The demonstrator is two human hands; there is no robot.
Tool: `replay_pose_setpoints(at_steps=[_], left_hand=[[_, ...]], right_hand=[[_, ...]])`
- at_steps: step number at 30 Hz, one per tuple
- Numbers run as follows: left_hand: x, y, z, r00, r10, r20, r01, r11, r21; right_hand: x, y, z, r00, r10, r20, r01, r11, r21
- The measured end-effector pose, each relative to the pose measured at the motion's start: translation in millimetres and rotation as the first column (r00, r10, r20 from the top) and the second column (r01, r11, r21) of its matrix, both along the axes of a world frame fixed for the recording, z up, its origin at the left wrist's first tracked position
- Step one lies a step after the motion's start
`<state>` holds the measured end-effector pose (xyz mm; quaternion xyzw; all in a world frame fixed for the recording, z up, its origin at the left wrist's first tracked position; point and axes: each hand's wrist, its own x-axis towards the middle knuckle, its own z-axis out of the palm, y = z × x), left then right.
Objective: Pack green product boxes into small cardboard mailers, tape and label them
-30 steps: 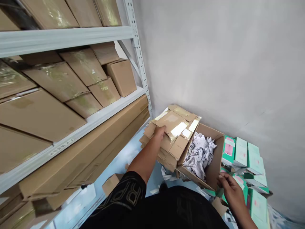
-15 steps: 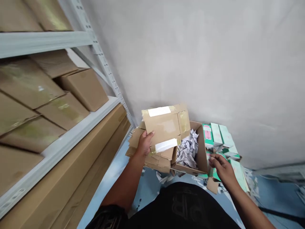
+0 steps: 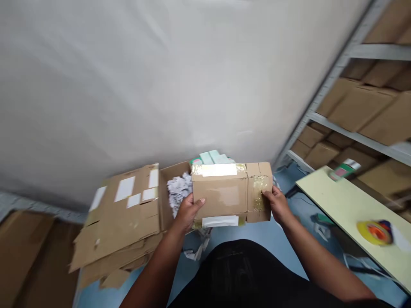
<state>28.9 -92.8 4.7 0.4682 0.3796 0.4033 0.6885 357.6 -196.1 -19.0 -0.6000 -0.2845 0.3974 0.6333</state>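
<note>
Left hand (image 3: 187, 212): most fingers hidden behind flattened cardboard (image 3: 221, 199). Right hand (image 3: 280, 206): fingers behind same piece out of sight. Cardboard also covers right part of open box (image 3: 175, 170), some crumpled paper (image 3: 180, 188), lower portion of mint boxes (image 3: 212, 157). White labels (image 3: 220, 170) too washed out to read. Counter (image 3: 324, 192) cut off by right edge; yellow roll (image 3: 366, 233), green package (image 3: 342, 171) on it blurred. Shelf (image 3: 382, 51) smeared, cropped at right. Black shirt (image 3: 237, 278) leaves bottom edge, print illegible.
</note>
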Motion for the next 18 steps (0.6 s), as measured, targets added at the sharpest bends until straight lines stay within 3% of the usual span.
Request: replay_pose_setpoints(at_steps=[6,10,14,18], left_hand=[[178,-26,-21.6,0.949,-0.21,-0.234,0.262,0.939,0.222],[289,-47,-33.7,0.885,-0.234,-0.402,0.37,0.878,0.304],[376,-57,-31.6,0.81,-0.232,-0.538,0.468,0.809,0.355],[449,-52,-28.0,0.736,-0.256,-0.626,0.564,0.744,0.359]], right_hand=[[148,-108,-23.3,0.97,-0.242,0.006,0.242,0.97,-0.031],[223,-172,-32.2,0.941,-0.339,0.02,0.339,0.94,-0.04],[273,-208,-38.0,0.901,-0.423,0.093,0.427,0.904,-0.029],[310,-216,-41.8,0.852,-0.5,0.156,0.503,0.864,0.021]])
